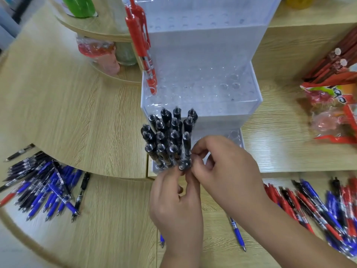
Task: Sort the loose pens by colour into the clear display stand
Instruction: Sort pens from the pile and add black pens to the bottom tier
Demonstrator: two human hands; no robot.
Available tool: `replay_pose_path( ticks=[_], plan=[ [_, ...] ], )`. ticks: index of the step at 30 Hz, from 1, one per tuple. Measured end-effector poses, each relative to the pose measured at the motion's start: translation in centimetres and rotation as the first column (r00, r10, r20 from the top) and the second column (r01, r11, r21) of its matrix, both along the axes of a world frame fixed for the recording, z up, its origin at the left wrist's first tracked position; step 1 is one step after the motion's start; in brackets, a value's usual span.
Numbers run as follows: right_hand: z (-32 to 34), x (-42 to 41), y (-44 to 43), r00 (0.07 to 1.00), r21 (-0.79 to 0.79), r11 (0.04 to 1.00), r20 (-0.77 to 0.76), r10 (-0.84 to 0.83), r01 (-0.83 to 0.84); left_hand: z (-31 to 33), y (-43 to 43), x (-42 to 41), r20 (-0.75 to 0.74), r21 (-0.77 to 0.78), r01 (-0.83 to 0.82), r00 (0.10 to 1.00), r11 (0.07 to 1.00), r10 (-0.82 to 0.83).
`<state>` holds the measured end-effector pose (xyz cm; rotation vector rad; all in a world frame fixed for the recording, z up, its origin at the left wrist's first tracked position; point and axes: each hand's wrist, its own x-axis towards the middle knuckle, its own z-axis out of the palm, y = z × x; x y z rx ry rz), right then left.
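Our left hand point(174, 202) and right hand point(224, 171) pinch a black pen point(184, 165), which we likely must steer into a free hole of the stand point(212, 108).

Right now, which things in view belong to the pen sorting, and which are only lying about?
For the job: stand; black pens standing in it; red pens in it; held pen, pinched by left hand and right hand; left pile; right pile; blue pen.
Lying about: snack packets; green bottle; red bag.
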<state>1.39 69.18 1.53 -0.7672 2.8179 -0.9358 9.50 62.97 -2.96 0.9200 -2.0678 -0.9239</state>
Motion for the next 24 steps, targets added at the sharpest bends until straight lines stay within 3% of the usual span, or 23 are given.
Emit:
replay_pose_path(
  ticks=[6,12,24],
  plan=[
    [0.2,0.9,0.9,0.993,-0.124,0.99,0.085,0.082,-0.071,0.0,0.2,-0.1,0.015,0.074,-0.026,1.0,0.997,0.025],
    [0.1,0.5,0.6,0.997,-0.091,0.993,-0.036,0.073,-0.076,0.2,0.0,0.1,-0.013,0.072,-0.012,1.0,0.997,0.013],
    [-0.2,0.7,0.4,0.999,-0.062,0.997,-0.021,-0.037,0.035,-0.7,-1.9,1.5,0.038,0.017,0.058,0.998,0.998,-0.058]
  ],
)
